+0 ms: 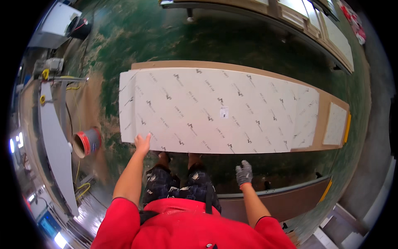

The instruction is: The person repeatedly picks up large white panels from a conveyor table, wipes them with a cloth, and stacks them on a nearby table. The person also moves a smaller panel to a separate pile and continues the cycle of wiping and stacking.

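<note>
A stack of white, patterned panels (186, 112) lies flat in front of me, with a small white label (224, 112) near its middle. My bare left hand (142, 143) is at the near edge of the stack, toward its left end. Its thumb and fingers are apart; whether they press on the panel I cannot tell. My right hand (244, 173), in a grey glove, is held in the air short of the near edge. Its fingers are slightly bent and apart, with nothing in them.
Under the panels lies a larger brown board (322, 120) carrying a small white panel (335, 123) at the right. A brown cardboard tube (88, 141) with a red band stands left. Beyond is a long rack (248, 9) of boards; behind my right hand, a brown bench (286, 201).
</note>
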Motion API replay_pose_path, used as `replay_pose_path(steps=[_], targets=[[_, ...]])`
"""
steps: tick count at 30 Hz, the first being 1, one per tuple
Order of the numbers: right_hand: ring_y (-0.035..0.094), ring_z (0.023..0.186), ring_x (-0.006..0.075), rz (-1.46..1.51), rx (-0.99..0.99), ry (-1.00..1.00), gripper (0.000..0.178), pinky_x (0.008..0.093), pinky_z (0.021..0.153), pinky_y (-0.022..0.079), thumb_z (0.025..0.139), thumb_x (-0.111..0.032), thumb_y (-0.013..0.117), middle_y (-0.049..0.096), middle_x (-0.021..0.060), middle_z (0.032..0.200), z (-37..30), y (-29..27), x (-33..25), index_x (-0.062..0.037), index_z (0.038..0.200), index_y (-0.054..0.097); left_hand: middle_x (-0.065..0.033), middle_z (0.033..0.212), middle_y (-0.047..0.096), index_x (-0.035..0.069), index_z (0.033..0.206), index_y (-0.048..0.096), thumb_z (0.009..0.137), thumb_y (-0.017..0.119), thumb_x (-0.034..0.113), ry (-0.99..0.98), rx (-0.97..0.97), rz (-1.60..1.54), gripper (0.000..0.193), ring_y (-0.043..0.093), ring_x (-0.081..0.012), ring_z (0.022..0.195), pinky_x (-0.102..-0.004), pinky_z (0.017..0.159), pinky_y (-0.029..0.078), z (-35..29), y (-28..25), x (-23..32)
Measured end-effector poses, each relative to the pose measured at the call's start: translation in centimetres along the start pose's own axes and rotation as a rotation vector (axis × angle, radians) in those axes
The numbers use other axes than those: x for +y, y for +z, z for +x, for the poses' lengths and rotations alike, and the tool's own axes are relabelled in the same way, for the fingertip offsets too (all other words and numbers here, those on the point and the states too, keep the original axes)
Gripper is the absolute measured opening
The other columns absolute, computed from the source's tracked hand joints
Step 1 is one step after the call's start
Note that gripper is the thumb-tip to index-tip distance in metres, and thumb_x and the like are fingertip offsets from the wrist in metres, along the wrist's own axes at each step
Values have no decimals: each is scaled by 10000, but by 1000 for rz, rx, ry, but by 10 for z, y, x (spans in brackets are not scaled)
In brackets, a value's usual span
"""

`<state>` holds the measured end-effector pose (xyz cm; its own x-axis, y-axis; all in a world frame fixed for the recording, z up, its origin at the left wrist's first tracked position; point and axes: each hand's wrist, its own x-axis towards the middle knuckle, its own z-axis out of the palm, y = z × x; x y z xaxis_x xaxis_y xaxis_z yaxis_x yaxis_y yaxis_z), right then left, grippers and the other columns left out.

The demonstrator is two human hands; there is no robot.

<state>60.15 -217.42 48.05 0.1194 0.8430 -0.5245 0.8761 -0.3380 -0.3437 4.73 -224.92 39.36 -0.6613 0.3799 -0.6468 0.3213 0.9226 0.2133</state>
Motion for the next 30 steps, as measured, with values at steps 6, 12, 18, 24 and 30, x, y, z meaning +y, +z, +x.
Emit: replay_pose_path(steps=[6, 12, 18, 24, 30], targets=[[618, 1122, 282, 204, -78, 38, 464, 365, 973, 491, 820, -187, 741, 630, 166, 1226, -70, 28, -19, -16, 1230, 604, -294, 1439, 423, -66, 1435, 355, 906, 584, 458, 48, -8, -91, 779, 413, -425, 1336, -478, 1106, 348, -14, -16, 1], [635, 1097, 236, 335, -3, 242, 408, 325, 950, 489, 837, -140, 692, 660, 163, 1186, -68, 16, 19, 15, 1204, 604, -260, 1465, 422, -46, 1442, 372, 919, 564, 430, 202, -83, -95, 732, 419, -389, 1348, -454, 1114, 353, -62, -35, -46], [627, 1050, 223, 264, -41, 148, 468, 325, 899, 500, 863, -173, 688, 647, 142, 1217, -78, 29, -34, 5, 1281, 574, -216, 1534, 338, -11, 1468, 340, 916, 576, 417, 254, -195, 22, 737, 384, -395, 1367, -461, 1118, 351, -102, -48, -83], [456, 1310, 378, -178, 126, -317, 578, 432, 1113, 360, 917, -310, 614, 481, 231, 1412, -46, 32, -154, -7, 1389, 476, -261, 1553, 233, -39, 1470, 302, 893, 623, 497, 506, -91, 162, 850, 291, -423, 1398, -470, 1157, 275, -87, -61, -12], [342, 1407, 396, -324, 371, -459, 645, 453, 1173, 280, 954, -363, 543, 342, 245, 1530, 159, -31, -200, 0, 1461, 378, -264, 1585, 165, -25, 1521, 207, 830, 652, 617, 491, -12, 434, 1044, 225, -422, 1445, -448, 1185, 236, -41, -62, 111]])
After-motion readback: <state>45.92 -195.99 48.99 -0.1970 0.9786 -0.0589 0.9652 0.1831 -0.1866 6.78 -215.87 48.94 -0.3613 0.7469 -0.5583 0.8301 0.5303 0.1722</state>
